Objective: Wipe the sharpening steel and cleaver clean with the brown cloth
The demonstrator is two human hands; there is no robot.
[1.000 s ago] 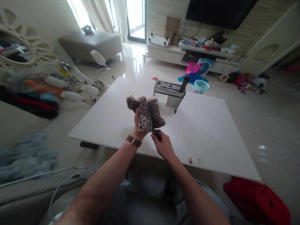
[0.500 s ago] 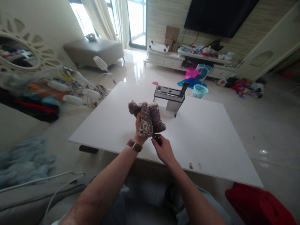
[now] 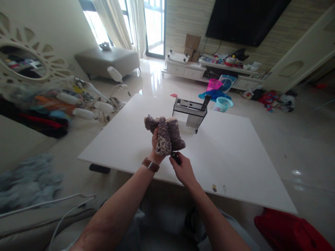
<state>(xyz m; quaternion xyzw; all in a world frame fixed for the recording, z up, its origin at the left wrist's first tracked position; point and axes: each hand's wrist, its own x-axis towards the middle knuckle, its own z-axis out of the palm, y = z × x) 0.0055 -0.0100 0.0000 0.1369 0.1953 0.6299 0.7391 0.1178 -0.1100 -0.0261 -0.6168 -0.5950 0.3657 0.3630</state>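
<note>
**Fuzzy Cloth and a Dark Handle Over the White Bench**

Where the room opens out, the white bench point(image 3: 225, 153) takes up the middle of the view, standing on a glossy pale floor point(image 3: 295, 139). Beyond it a long white TV cabinet point(image 3: 193, 68) runs along the far wall under a dark screen point(image 3: 243, 17), and a grey ottoman point(image 3: 110, 61) sits by the window. At the lower right corner lies a red bag point(image 3: 290, 232).

On the far part of the bench stands a metal knife rack point(image 3: 190, 111), with one black knife handle point(image 3: 205, 103) sticking up from its right end. Behind it on the floor are a teal basket point(image 3: 222, 104) and a pink basket point(image 3: 214, 84).

Just above the near edge of the bench, the left hand point(image 3: 155, 146), a brown watch point(image 3: 150, 164) at its wrist, has its grip closed tight on a fuzzy brown-grey cloth point(image 3: 167, 134), bunched upright. Directly below the cloth, the right hand point(image 3: 184, 169) has its grip closed around a dark handle point(image 3: 176, 158), whose upper part disappears into the cloth. Near the bench's front edge lie two tiny items point(image 3: 218, 188), too small to identify.
</note>
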